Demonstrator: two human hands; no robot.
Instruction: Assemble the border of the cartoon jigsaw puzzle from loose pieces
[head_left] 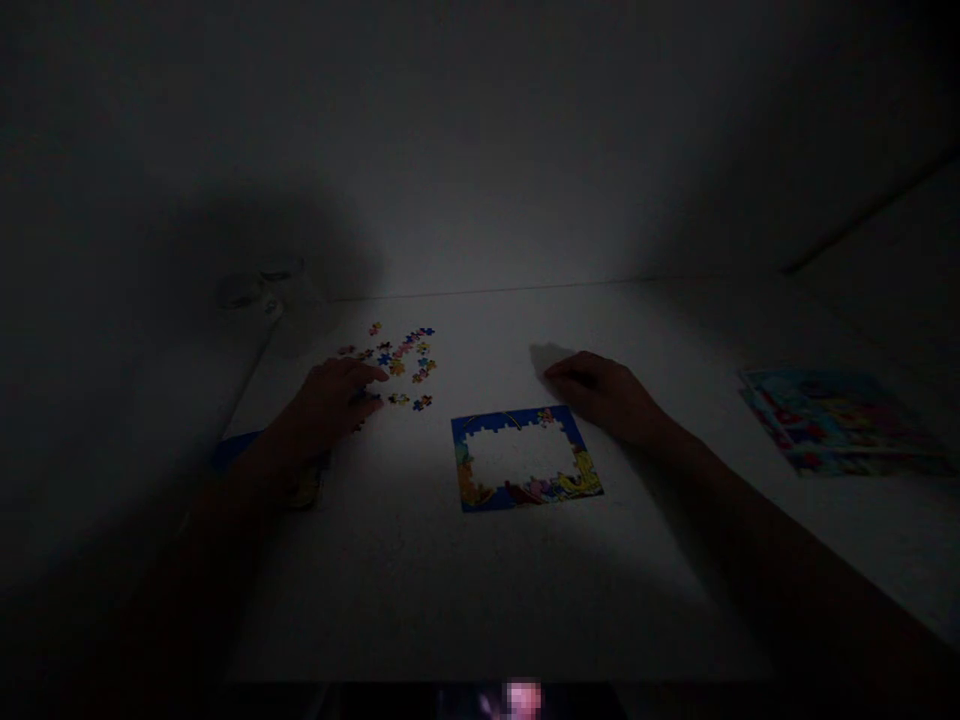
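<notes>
The scene is dim, lit by one pool of light on a white table [480, 560]. My left hand [334, 400] lies at the near edge of a scatter of small, multicoloured loose jigsaw pieces [397, 360], its fingertips over or touching some of them. Whether it holds one is hidden. My right hand [600, 395] rests on the table with its fingers together, just right of a partly built jigsaw border [525, 420]. That blue and yellow border surrounds a white central gap and touches neither hand.
A colourful printed picture or puzzle box lid [840, 425] lies on the table at the right. Glassy objects [255, 290] stand in shadow at the back left. A blue item [234, 450] lies under my left forearm. A pale wall rises behind the table.
</notes>
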